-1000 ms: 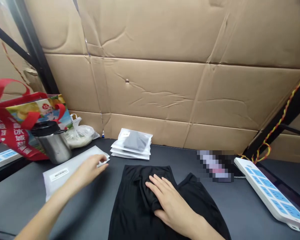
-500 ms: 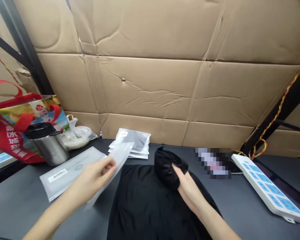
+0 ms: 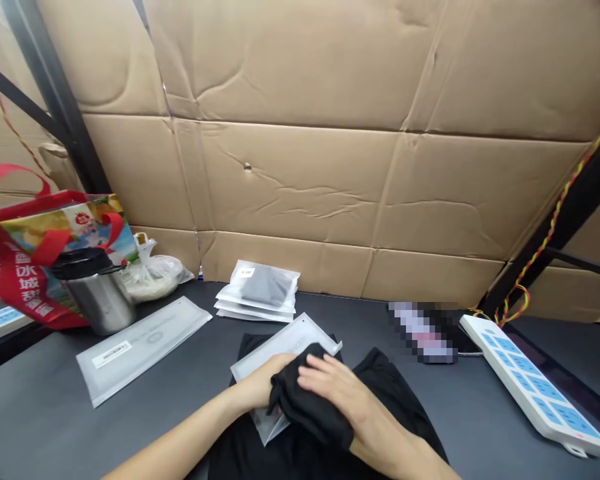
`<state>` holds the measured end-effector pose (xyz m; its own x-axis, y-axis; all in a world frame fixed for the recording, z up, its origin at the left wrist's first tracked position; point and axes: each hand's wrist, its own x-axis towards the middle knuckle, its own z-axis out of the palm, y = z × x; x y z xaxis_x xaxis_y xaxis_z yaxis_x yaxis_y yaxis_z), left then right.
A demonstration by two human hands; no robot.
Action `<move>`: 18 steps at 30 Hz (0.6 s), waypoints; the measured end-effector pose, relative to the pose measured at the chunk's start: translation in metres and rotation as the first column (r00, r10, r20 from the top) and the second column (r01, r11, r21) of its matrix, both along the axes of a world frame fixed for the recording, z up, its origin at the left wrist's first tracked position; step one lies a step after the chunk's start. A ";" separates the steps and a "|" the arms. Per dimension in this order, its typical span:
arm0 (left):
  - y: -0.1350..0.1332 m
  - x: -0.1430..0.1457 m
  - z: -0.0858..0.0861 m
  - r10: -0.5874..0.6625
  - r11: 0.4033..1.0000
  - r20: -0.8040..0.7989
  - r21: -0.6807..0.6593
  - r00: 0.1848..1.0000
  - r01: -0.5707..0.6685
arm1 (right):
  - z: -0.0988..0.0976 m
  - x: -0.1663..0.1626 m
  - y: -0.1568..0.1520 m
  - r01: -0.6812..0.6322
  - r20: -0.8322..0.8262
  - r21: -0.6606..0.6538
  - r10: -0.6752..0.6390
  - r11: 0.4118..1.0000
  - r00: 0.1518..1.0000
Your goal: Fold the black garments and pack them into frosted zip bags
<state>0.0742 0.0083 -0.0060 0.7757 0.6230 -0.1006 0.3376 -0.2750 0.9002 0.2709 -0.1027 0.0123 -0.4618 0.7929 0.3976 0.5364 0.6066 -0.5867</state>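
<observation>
A translucent zip bag (image 3: 294, 338) lies tilted over a black garment (image 3: 387, 393) spread on the table. My left hand (image 3: 265, 383) is closed on the bag near its lower end, with its fingertips hidden behind a folded black cloth bundle (image 3: 313, 407). Across that bundle rests my right hand (image 3: 343, 397), its fingers wrapped over the top and the thumb out of sight. The bundle is against the bag; whether any of it is inside I cannot tell. Another translucent bag (image 3: 145, 350) with a barcode label lies flat at the left.
Several packed pouches (image 3: 257, 293) are stacked at the back against the cardboard wall (image 3: 290, 180). A steel tumbler (image 3: 100, 300), red shopping bag (image 3: 20, 267) and knotted plastic bag (image 3: 155, 277) stand left. A power strip (image 3: 537, 387) and a blurred-out phone-like object (image 3: 425, 333) lie right.
My left hand has brought the bag rightward over the black garment. My right hand has drawn the bundle down and left, so bag and bundle now meet.
</observation>
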 end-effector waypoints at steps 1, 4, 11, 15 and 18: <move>0.001 0.000 0.000 0.008 1.000 0.013 0.004 1.000 -0.008 | -0.002 0.000 -0.001 -0.049 0.092 -0.045 0.053 0.998 0.994; 0.002 0.002 -0.004 0.045 0.999 0.003 0.005 0.999 -0.045 | -0.006 0.003 -0.002 -0.035 0.199 -0.130 0.060 0.991 0.978; -0.012 0.000 0.025 0.132 0.968 0.018 0.212 0.991 -0.132 | 0.000 -0.002 -0.006 0.041 0.314 -0.169 0.014 0.985 0.949; -0.032 0.001 0.046 0.085 0.874 -0.088 0.485 0.992 -0.032 | -0.012 -0.020 -0.007 0.202 0.341 -0.062 -0.169 0.977 0.924; -0.040 0.005 0.053 0.076 0.819 -0.187 0.572 0.979 0.046 | -0.026 -0.038 0.002 0.141 0.355 0.107 -0.171 0.984 0.919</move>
<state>0.0794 -0.0314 0.0466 0.7684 0.6264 0.1308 0.4953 -0.7116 0.4983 0.2327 -0.1007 -0.0140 -0.4585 0.8400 0.2902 0.7944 0.5338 -0.2898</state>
